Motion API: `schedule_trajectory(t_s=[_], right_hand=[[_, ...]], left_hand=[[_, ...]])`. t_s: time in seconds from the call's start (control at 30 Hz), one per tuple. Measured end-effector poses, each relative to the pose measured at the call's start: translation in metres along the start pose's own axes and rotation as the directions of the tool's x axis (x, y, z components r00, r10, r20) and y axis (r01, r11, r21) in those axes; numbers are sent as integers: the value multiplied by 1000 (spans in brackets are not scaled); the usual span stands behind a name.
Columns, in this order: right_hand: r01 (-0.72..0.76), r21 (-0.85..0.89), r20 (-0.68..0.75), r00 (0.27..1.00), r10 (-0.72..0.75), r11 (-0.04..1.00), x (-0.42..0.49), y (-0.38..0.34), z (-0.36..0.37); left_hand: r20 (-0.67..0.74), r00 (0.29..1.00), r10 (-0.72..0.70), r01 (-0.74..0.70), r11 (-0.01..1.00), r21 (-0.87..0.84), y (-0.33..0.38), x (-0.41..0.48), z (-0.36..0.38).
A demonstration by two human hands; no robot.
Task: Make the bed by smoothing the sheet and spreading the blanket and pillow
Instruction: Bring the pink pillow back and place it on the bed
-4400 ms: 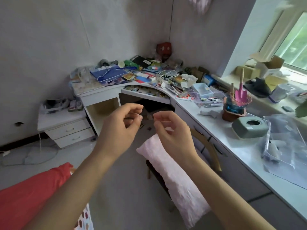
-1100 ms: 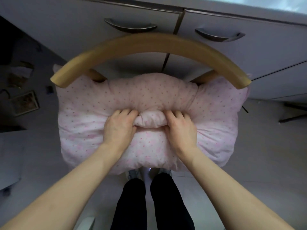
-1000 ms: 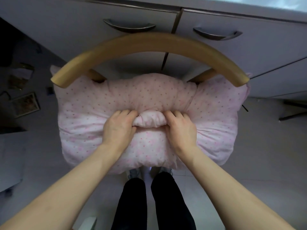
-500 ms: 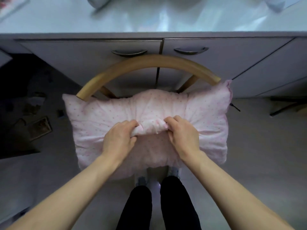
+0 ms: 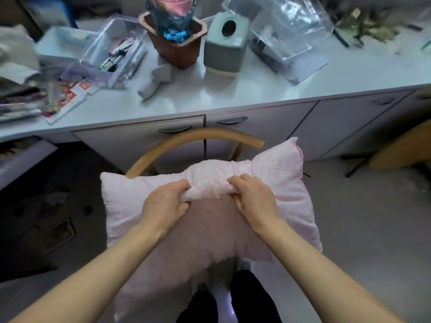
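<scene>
A cluttered surface [image 5: 245, 94] is seen behind the chair [image 5: 198, 136]. Just before the chair, the pink pillow [image 5: 282, 180] is held, a fold gripped tight by the left hand [image 5: 163, 207] and right hand [image 5: 253, 201], likely for carrying to the bed.

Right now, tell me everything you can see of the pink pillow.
The pillow is soft pale pink cloth with small darker dots and a frilled right edge. The left hand and the right hand grip one bunched fold near its top middle, fingers curled into it. It lies crosswise before the curved wooden chair back; whether it rests on the seat is hidden.
</scene>
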State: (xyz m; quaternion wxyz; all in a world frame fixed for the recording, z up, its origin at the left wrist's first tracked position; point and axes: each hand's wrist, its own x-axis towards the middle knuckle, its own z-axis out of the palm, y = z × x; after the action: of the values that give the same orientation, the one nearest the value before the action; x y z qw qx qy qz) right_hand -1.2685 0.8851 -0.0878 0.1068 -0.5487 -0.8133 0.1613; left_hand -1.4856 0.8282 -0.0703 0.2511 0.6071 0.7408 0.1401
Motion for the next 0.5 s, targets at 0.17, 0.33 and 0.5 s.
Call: schedule_trajectory(t_s=[0.17,0.33,0.5], right_hand=[[-36,16,-87,996,38,999,-5,-8,-60],[-94,-16,-164,982,90,995,-16,-1,-128],[-199,-15,-263,946,188,980,-34,20,-195]], left_hand=[[-17,999,47,-47,998,-45,41,-10,-33],[-50,988,148,-150,988,-36,98,-10,-65],[-63,955,291,-292,957,1,172,3,-97]])
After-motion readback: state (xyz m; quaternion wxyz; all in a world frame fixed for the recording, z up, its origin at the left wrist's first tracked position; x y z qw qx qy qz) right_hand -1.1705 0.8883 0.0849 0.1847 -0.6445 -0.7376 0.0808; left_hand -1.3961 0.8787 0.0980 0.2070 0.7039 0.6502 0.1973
